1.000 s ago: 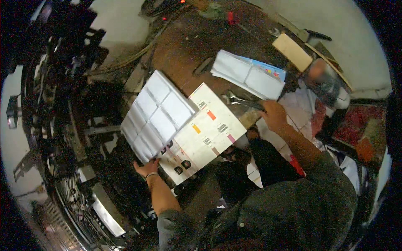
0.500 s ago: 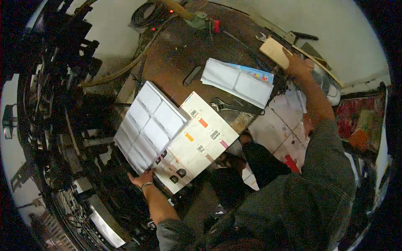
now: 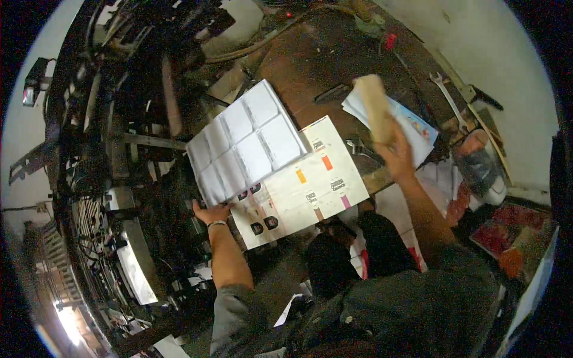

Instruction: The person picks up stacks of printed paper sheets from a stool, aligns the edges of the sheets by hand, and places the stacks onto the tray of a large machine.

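My right hand (image 3: 396, 154) grips a pale wooden block (image 3: 372, 106), blurred by motion, above a smaller pile of white sheets (image 3: 418, 135) with a colourful print at its edge. At the lower corner of a stack of white printed sheets (image 3: 258, 134), my left hand (image 3: 210, 213) holds the edge, thumb and finger on either side of the corner. Some of its fingers are hidden. The stack partly overlaps a cream printed board (image 3: 334, 170) with coloured patches and dark lettering. Beside that board lies an adjustable wrench (image 3: 362, 149).
Dark machinery (image 3: 125, 173) fills the left side. A brown worktop (image 3: 316, 59) lies ahead, with a dark bar (image 3: 331, 92) on it. A spanner (image 3: 449, 101) rests at the right edge near a clear container (image 3: 480, 167). A red tray (image 3: 510, 230) stands lower right.
My right hand has brought the wooden block leftward from the worktop's right edge to above the smaller pile. My left hand stays at the stack's corner. The whole view has shifted.
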{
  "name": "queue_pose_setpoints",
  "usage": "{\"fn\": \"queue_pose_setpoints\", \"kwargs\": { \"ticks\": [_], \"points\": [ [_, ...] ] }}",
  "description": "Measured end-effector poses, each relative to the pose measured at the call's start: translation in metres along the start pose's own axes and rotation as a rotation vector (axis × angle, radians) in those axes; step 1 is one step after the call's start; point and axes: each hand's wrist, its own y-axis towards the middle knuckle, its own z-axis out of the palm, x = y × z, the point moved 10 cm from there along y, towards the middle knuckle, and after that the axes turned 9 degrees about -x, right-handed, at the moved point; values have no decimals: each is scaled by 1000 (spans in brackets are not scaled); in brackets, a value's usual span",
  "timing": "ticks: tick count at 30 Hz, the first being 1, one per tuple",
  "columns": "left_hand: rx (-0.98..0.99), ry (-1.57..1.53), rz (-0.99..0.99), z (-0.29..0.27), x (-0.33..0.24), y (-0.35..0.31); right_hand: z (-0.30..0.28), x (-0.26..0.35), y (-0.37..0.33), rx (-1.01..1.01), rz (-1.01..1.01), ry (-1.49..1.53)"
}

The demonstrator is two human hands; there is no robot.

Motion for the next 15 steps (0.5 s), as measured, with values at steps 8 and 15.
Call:
{"fn": "queue_pose_setpoints", "kwargs": {
  "ticks": [8,15],
  "points": [
    [87,-15,29,-11,-21,13,177,32,53,214,-17,-173],
    [68,-60,16,-24,-20,20,214,3,43,420,-48,-657]
  ]
}}
